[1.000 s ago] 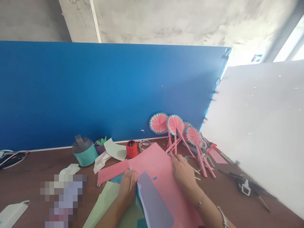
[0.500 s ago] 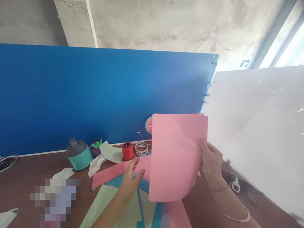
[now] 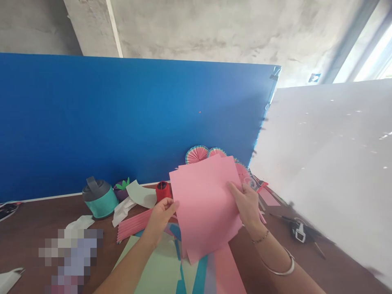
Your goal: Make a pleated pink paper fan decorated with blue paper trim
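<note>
Several pink paper sheets [image 3: 205, 204] are held up in front of me, their edges not lined up. My right hand [image 3: 247, 202] grips them at the right side, thumb on the front face. At their left edge my left hand [image 3: 162, 214] is closed, thumb and fingers pinching the paper. Beneath lie pale green sheets [image 3: 159, 265], blue paper pieces [image 3: 200, 273] and another pink sheet [image 3: 228, 269]. A pleated pink paper strip [image 3: 134, 224] rests just left of my left hand.
Pleated paper rosettes [image 3: 197, 155] lean on the blue partition [image 3: 122, 122]. At the back stand a teal lidded container [image 3: 101, 202], a purple pot [image 3: 122, 188] and a red container [image 3: 163, 190]. Crumpled tissue [image 3: 124, 210] lies nearby. Dark-handled tools [image 3: 300, 232] lie at the right.
The pink sheets have moved left and tilted, uncovering rosettes behind. My left hand has come to the sheets' left edge and closed there. My right hand has shifted left with them.
</note>
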The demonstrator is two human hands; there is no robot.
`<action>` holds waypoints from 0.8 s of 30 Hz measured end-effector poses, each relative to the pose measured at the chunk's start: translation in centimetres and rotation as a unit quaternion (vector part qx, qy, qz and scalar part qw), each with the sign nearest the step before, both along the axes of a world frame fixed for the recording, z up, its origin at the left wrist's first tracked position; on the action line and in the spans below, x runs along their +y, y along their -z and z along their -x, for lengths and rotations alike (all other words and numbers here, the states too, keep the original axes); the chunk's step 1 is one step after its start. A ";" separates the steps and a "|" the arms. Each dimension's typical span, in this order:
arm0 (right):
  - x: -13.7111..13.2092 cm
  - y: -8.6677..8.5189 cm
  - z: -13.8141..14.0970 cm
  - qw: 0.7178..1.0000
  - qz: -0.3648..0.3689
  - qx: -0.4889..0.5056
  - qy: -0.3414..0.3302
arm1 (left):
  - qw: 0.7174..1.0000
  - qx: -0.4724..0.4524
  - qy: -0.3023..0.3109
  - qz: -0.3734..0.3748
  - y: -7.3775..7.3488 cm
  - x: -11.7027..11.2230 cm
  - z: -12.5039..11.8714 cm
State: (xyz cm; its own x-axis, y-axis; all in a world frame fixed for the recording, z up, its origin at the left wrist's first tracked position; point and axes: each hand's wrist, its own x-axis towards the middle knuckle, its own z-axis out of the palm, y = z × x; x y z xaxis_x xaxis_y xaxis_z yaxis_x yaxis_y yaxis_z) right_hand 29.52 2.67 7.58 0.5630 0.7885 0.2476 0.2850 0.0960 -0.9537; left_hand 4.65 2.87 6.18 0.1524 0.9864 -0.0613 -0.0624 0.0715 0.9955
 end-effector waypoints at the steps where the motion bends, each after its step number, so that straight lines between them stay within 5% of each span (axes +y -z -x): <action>1: 0.0 0.0 -0.1 0.999 0.004 0.008 -0.033 | 1.000 0.024 -0.014 -0.006 0.3 0.2 0.1; 4: 0.2 -0.1 -1.0 0.991 0.012 0.044 -0.126 | 0.994 0.066 -0.089 -0.015 1.2 1.0 0.8; 7: 0.2 -0.1 -3.4 0.993 -0.002 0.075 -0.089 | 0.988 0.061 -0.143 -0.011 1.5 1.5 2.4; 11: -0.2 0.1 -7.7 0.996 0.080 0.032 -0.036 | 0.994 0.046 -0.077 0.068 2.0 1.5 6.0; 14: -0.7 0.9 -10.1 0.988 0.141 -0.048 -0.041 | 0.984 0.164 -0.036 0.056 3.0 1.2 8.9; 16: -1.0 1.7 -11.0 0.982 0.158 -0.079 -0.068 | 0.952 0.303 -0.026 0.026 3.5 0.7 10.1; 19: -1.3 3.0 -11.8 0.974 0.171 -0.115 -0.092 | 0.840 0.538 -0.061 -0.027 3.1 -0.4 10.1; 21: -1.5 3.5 -12.2 0.969 0.188 -0.137 -0.088 | 0.783 0.609 -0.084 -0.101 2.5 -1.2 8.4; 22: -1.5 3.6 -12.4 0.966 0.197 -0.145 -0.086 | 0.778 0.605 -0.078 -0.151 2.2 -1.6 7.0; 24: -1.5 3.5 -12.5 0.962 0.210 -0.151 -0.088 | 0.800 0.536 0.040 -0.268 2.1 -2.0 3.4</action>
State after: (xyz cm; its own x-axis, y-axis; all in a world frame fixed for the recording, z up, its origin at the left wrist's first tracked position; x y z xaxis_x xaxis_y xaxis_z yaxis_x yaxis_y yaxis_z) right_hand 42.03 1.15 4.06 0.3638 0.9313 0.0182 0.5694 -0.2069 -0.7956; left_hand 1.22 0.83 4.11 0.3587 0.9050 0.2289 0.8310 -0.4212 0.3633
